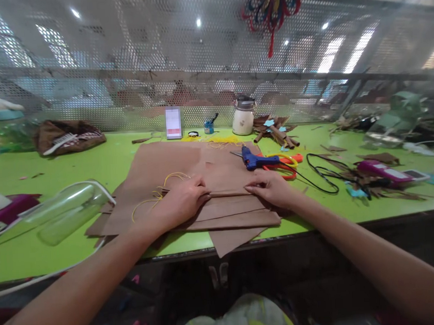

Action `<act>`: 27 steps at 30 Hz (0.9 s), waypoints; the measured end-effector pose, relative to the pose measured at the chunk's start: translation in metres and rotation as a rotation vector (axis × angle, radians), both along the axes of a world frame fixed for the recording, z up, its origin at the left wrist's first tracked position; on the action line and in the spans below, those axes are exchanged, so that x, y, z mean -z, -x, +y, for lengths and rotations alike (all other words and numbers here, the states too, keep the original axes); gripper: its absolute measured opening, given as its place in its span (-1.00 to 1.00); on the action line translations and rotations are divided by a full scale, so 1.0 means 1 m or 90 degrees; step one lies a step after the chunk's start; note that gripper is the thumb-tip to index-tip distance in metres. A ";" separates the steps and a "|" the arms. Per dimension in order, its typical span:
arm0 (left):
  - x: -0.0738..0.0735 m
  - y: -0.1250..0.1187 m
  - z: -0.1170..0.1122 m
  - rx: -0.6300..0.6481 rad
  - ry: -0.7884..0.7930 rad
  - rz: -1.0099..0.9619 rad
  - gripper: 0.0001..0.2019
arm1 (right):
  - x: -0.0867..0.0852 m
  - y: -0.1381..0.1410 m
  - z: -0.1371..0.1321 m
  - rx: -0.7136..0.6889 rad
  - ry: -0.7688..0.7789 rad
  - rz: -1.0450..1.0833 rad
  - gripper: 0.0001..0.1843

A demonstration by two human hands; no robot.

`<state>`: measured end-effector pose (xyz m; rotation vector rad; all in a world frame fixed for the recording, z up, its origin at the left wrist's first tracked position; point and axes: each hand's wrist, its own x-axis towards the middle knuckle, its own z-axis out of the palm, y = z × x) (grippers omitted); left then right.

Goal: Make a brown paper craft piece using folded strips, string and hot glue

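Sheets of brown kraft paper (159,168) lie stacked on the green table, and one corner hangs over the front edge. A narrow fold (228,193) in the top sheet runs between my hands. My left hand (186,198) pinches the left end of this fold, fingers pressed together. At its right end my right hand (272,186) grips the paper between thumb and fingers. Yellow string (146,201) loops out beside my left wrist. A blue glue gun (255,159) rests just beyond my right hand, next to scissors with orange and yellow handles (289,161).
A black cord (323,191) trails right toward a purple device (385,170) among paper scraps. On the left lie a clear plastic bottle (67,214) and a white cable (102,188). A white jar (243,117) and a phone-like screen (173,123) stand at the back.
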<state>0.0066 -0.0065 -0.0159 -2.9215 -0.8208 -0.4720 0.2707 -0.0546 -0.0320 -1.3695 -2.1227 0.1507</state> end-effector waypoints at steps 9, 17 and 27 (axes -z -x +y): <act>-0.003 -0.001 -0.007 -0.014 -0.014 0.003 -0.73 | 0.002 -0.007 -0.006 -0.087 -0.062 -0.095 -0.79; -0.004 -0.003 -0.007 -0.008 -0.027 0.014 -0.71 | -0.010 -0.008 -0.008 -0.101 0.003 -0.100 -0.79; -0.002 -0.004 0.001 -0.031 0.000 -0.026 -0.76 | -0.018 -0.009 0.006 -0.086 0.103 -0.046 -0.84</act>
